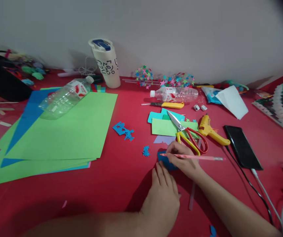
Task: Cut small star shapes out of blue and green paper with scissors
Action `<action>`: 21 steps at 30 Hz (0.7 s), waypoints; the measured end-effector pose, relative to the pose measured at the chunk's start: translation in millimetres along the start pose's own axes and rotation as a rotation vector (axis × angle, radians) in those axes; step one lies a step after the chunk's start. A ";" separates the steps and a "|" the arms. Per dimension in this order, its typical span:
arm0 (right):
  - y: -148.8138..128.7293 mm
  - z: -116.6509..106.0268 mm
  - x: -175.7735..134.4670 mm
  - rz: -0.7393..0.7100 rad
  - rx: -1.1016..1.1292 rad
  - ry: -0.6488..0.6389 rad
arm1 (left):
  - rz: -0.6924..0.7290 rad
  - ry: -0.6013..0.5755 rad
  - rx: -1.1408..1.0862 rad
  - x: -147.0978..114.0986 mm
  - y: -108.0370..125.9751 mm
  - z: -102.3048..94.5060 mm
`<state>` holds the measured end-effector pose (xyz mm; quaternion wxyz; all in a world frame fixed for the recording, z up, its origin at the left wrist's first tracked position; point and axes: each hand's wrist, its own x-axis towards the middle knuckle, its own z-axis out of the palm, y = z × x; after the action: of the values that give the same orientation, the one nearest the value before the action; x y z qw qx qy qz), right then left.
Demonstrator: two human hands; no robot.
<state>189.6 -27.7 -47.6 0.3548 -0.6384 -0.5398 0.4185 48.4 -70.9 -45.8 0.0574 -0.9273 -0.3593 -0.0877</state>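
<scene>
My right hand (183, 162) grips a pink pencil (203, 157) with an eraser end, its tip over a small blue piece of paper (164, 160). My left hand (163, 194) lies flat at the near edge of that paper, fingers stretched out and fingertips touching it. Left of the hands sits a small cluster of blue paper stars (146, 151), and beyond it a blue paper scrap with cut-outs (123, 130). Just past my right hand, scissors (181, 127) with red and yellow handles rest on a light green paper strip (162, 127). Part of the blue paper is hidden under my hands.
Green and blue sheets (69, 131) are stacked at left, with a plastic bottle (67, 98) on them. A white tumbler (106, 64) stands behind. On the right lie a yellow glue gun (212, 131), a cabled phone (243, 147), a box cutter (172, 105) and another bottle (178, 94).
</scene>
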 end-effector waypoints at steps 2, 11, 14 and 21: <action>1.8 0.8 0.5 0.000 0.005 0.017 | 0.011 0.000 0.002 0.7 -1.1 -1.6; 0.2 -2.2 -1.3 -0.108 -0.093 -0.042 | 0.089 0.000 0.044 1.5 -2.6 -4.4; 1.1 -1.2 -0.2 -0.111 -0.094 -0.050 | 0.091 -0.012 0.055 1.2 -1.8 -3.8; 5.0 -2.1 -0.2 -0.128 -0.108 -0.063 | 0.096 -0.021 0.059 -0.1 -1.9 -1.8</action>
<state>193.5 -28.7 -51.2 0.3287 -0.6072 -0.6123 0.3852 46.8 -69.9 -44.0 0.0851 -0.9423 -0.3174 -0.0644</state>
